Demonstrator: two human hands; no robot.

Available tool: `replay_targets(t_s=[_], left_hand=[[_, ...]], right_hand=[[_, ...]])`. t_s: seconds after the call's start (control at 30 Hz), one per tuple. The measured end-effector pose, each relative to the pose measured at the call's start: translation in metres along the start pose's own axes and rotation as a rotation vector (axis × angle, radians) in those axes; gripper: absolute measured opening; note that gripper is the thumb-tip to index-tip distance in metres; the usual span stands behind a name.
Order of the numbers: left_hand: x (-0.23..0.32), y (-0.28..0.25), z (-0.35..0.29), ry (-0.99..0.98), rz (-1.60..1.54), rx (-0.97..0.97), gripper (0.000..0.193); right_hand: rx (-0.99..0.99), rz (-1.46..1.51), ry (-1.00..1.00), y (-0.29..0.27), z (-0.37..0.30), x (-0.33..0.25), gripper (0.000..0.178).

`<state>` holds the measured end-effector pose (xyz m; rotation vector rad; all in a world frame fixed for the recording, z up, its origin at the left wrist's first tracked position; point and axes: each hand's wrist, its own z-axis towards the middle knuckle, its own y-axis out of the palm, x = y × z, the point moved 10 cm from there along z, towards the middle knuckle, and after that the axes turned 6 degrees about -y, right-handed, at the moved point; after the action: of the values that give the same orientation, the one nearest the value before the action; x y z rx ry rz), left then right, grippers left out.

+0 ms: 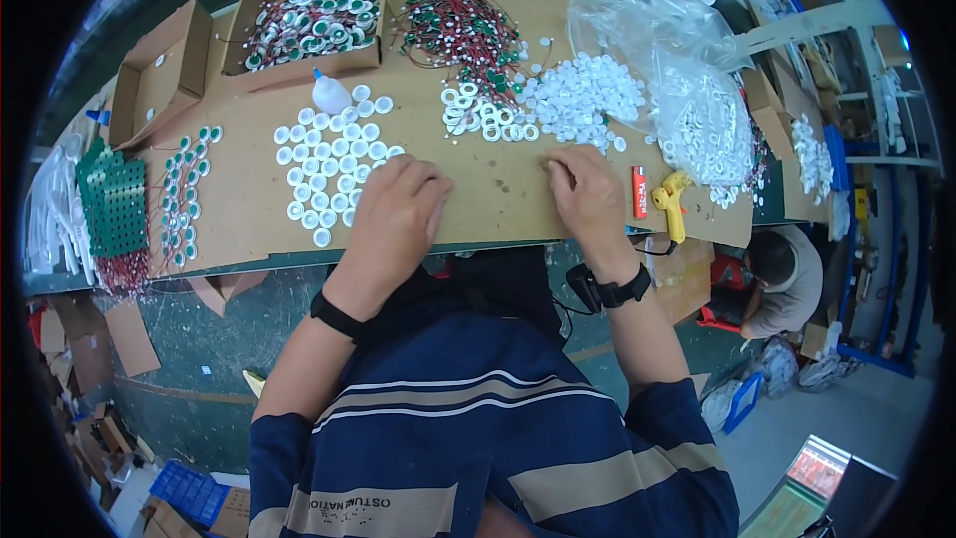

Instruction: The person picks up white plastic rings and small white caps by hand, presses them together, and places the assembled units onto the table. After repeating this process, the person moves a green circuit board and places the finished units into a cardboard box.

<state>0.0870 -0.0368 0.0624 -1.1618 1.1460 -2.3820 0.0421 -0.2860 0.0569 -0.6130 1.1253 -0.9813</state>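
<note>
My left hand hovers at the right edge of a group of white round caps laid out on the cardboard-covered table. Its fingers are curled together, and whatever may be between them is hidden. Across a bare stretch of cardboard, my right hand is closed too, thumb against the bent fingers; I cannot make out anything in it. Beyond the hands lie white rings, a heap of small white discs and a tangle of red-wired green parts. A white squeeze bottle with a blue tip stands behind the caps.
Right of my right hand lie a red packet and a yellow glue gun. A cardboard box of wired discs and an open box stand far left. Plastic bags cover the far right. Another person sits low at right.
</note>
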Motion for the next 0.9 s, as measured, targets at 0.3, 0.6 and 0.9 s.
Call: replay_targets(t_s=[0.3, 0.6, 0.9], left_hand=[[-0.013, -0.029, 0.005, -0.054, 0.184, 0.151, 0.029], [0.02, 0.009, 0.007, 0.01, -0.015, 0.047, 0.032], [0.042, 0.047, 0.026, 0.11, -0.013, -0.04, 0.044]], right_hand=[[0.068, -0.02, -0.055, 0.017, 0.022, -0.017, 0.015], [0.073, -0.067, -0.165, 0.019, 0.007, -0.029, 0.011], [0.036, 0.016, -0.139, 0.006, -0.009, -0.043, 0.012]])
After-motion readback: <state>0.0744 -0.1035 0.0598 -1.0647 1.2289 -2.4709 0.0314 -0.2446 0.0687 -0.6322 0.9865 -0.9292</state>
